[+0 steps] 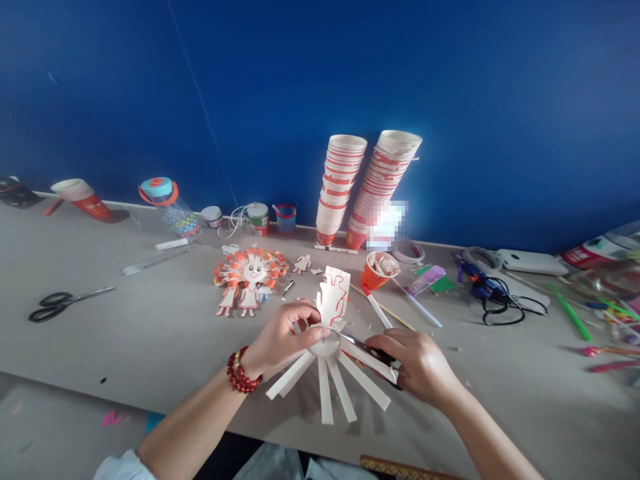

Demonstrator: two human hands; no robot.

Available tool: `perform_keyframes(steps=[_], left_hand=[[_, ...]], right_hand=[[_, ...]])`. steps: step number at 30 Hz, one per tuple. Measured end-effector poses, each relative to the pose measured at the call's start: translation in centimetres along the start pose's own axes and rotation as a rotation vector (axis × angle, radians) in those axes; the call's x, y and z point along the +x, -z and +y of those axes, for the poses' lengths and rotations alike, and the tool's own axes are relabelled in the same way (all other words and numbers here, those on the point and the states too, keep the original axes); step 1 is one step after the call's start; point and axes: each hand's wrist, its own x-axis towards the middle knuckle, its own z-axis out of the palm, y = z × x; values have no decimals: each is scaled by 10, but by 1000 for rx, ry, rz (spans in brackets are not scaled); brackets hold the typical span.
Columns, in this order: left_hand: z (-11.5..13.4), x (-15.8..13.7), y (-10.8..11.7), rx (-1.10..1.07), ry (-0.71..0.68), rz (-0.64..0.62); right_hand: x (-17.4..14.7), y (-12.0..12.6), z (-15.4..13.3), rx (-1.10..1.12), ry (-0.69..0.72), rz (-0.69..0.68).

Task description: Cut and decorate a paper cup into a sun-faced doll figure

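Observation:
My left hand (290, 330) is closed on a paper cup (325, 346) cut into long white strips that fan out toward me. One wide piece (333, 297) of its wall stands upright, with a figure outlined in red and its left edge cut along a wavy line. In my right hand (423, 363) are scissors (357, 343) with dark handles, their blades pointing at the base of that piece. Whether the blades are apart cannot be made out. Beyond my left hand lie finished paper dolls (253, 273) with curled orange strips and a small white cutout (302, 264).
Two tall stacks of paper cups (341, 190) lean near the blue wall. An orange cup of scraps (380, 269) stands beyond my right hand. Other scissors (65, 303) lie at far left, near a water bottle (173, 210). A glue gun (493, 288) with a looped black cord lies right.

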Motion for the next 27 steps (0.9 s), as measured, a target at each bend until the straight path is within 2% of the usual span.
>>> perform_keyframes(steps=[9,23,27], left_hand=[[-4,1,0,-39,24,-29],[-3,1,0,-56,42,-29],[-4,1,0,-58,34,-39]], right_hand=[[-2,-4,9,2,27,-1],[-1,-2,-2,-78,64,126],[-1,-1,0,-70,92,107]])
